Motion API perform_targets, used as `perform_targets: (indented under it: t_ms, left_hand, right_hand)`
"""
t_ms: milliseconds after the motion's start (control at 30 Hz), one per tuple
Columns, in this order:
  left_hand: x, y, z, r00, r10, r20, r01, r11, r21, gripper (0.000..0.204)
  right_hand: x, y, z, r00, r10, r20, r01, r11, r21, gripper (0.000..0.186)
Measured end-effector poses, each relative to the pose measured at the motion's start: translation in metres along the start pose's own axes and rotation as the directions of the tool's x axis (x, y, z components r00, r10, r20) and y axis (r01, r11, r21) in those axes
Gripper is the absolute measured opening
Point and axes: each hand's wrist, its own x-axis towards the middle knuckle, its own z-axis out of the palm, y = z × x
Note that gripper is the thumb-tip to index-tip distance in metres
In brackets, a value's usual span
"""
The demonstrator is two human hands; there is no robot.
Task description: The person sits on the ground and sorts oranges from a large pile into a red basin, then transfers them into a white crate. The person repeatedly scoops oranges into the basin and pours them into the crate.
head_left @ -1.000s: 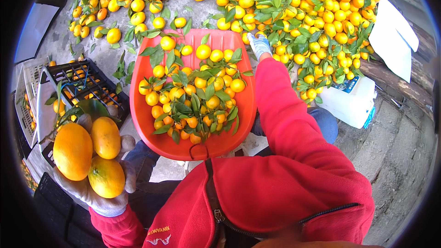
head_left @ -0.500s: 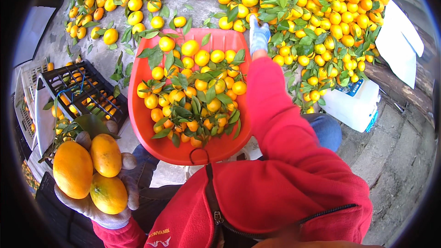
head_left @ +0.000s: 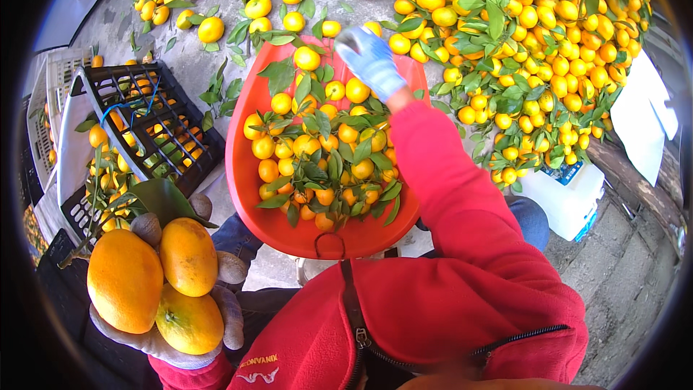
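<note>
- A good share of leafy citrus (head_left: 307,144) already lies gathered in the red tray (head_left: 281,238), center of the frame; its lower lip and part of its upper end are bare, so it looks well filled but short of full.
- Far more is left loose: a large heap (head_left: 534,65) covers the upper right, and stray fruit dots the floor (head_left: 249,71) along the upper edge.
- The left hand (head_left: 144,343), gloved, lower left, is curled around three orange fruits (head_left: 124,282), cradling them from below.
- The right hand (head_left: 369,61), also gloved, is over the tray's upper end, fingers bent; I cannot tell whether anything is in its grasp.
- Left of the tray, a tilted black crate (head_left: 209,162) holds more citrus, with a white crate (head_left: 65,79) beyond it toward the frame's edge.
- At right are a white jug (head_left: 556,195), a white sheet (head_left: 639,123) and a timber (head_left: 613,162).
- The right sleeve (head_left: 447,166) covers part of the tray's right edge, a broad leaf (head_left: 162,202) partly screens the crate's lower part, and foliage hides some of the gathered fruit.
</note>
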Motion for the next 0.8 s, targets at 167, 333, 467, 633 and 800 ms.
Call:
perform_targets:
  t_ms: [167,333,467,633,800]
  left_hand:
    - [-0.003,-0.003,-0.001,0.995,0.043,-0.095,-0.046,0.998,-0.031,0.084]
    - [0.003,0.006,-0.014,0.999,-0.047,0.02,0.05,0.988,-0.146,0.088]
    - [0.005,0.012,-0.021,0.995,-0.075,0.07,0.086,0.982,-0.166,0.086]
    - [0.006,0.012,-0.021,0.996,-0.091,0.016,0.092,0.976,-0.198,0.085]
    - [0.008,0.013,-0.02,0.998,-0.059,0.025,0.062,0.992,-0.111,0.086]
  right_hand:
    - [0.101,-0.053,0.067,0.943,-0.127,0.309,0.264,0.85,-0.456,0.045]
    - [0.106,-0.023,0.069,0.926,-0.073,0.37,0.213,0.912,-0.351,0.05]
    - [0.103,-0.035,0.023,0.664,-0.146,0.733,0.345,0.93,-0.127,0.045]
    - [0.12,-0.115,0.056,0.78,-0.382,0.495,0.599,0.685,-0.415,0.053]
    - [0.148,-0.119,0.136,0.96,0.15,0.238,0.039,0.766,-0.641,0.063]
